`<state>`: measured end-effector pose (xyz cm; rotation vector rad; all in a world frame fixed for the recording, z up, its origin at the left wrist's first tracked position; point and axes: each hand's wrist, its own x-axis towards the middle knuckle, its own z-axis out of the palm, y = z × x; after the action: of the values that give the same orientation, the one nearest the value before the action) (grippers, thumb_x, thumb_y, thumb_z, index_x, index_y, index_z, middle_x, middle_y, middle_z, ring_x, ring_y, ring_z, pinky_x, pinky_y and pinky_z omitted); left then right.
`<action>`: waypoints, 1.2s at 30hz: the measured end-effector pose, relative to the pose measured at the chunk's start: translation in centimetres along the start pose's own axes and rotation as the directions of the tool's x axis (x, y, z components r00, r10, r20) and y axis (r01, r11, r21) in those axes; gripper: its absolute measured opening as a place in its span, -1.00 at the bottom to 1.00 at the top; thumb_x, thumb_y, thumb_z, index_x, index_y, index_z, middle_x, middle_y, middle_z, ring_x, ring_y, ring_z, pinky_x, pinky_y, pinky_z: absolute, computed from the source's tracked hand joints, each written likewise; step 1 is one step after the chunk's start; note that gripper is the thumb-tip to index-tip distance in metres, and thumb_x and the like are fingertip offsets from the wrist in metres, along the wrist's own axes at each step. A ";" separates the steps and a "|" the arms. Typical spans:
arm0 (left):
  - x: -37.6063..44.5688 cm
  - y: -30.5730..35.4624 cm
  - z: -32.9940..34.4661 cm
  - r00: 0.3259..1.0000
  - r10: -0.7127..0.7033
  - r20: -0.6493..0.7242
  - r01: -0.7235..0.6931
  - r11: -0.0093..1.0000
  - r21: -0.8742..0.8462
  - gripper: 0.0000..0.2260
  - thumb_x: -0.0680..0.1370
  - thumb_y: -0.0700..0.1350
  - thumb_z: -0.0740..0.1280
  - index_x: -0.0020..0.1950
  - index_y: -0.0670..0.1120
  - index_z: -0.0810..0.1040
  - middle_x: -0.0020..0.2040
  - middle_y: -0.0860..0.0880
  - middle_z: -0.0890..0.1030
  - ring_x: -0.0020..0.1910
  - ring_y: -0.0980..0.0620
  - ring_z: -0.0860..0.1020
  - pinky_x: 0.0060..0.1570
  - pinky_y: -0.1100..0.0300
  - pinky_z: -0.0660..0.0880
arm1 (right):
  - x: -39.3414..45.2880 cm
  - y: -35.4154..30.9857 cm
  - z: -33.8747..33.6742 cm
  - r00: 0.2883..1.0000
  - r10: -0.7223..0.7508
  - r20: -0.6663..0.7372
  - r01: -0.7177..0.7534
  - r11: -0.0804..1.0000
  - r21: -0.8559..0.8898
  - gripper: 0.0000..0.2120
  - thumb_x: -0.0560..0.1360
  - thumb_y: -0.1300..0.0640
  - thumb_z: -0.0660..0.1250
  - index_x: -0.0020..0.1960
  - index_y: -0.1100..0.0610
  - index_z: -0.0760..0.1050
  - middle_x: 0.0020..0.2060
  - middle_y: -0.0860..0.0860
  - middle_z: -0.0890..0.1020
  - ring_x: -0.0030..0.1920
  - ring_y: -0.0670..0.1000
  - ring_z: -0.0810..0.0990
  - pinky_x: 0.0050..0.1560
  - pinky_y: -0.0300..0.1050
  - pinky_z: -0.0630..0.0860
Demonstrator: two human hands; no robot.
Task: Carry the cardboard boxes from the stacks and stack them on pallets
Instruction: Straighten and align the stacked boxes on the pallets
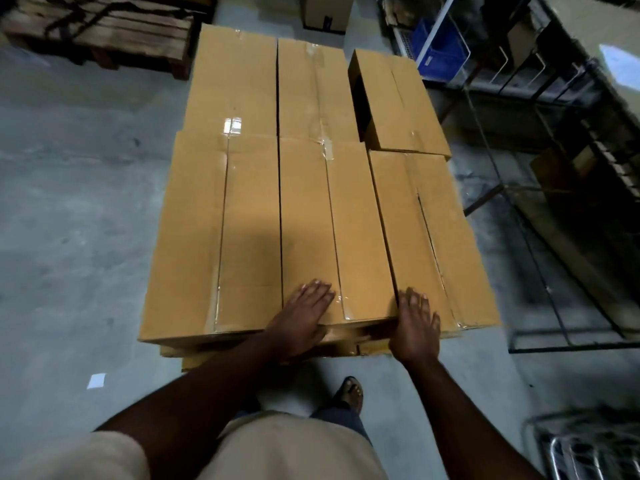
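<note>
Dim indoor lighting; tape glare (pixel 232 125) on box tops, wide-angle bending at frame edges, motion blur at lower right.

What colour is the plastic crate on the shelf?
Blue. The plastic crate sits on the metal shelf, seen in the head view.

Both hands lie flat on the near edge of the top layer of cardboard boxes (pixel 311 188), the left hand (pixel 301 320) on the middle box (pixel 332 230), the right hand (pixel 415 327) on the right box (pixel 433 237), beside metal shelving (pixel 540 98).
</note>
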<state>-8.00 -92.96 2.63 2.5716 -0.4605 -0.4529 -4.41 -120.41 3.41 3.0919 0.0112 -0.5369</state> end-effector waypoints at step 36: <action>14.7 14.9 7.1 0.878 -0.473 0.070 0.454 0.870 0.194 0.01 0.56 0.26 0.36 0.66 0.01 -0.34 0.64 -0.19 -0.35 0.63 -0.26 -0.30 0.56 -0.28 -0.18 | 10.3 10.3 -0.8 0.763 -0.629 0.150 0.630 0.775 0.043 0.13 0.42 -0.38 0.43 0.69 -0.08 -0.20 0.68 -0.09 -0.21 0.67 0.15 -0.25 0.62 0.29 -0.11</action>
<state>-1.25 -114.00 1.04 2.8315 0.1033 -0.7613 5.63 -130.65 0.67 2.9565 1.0861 -0.7736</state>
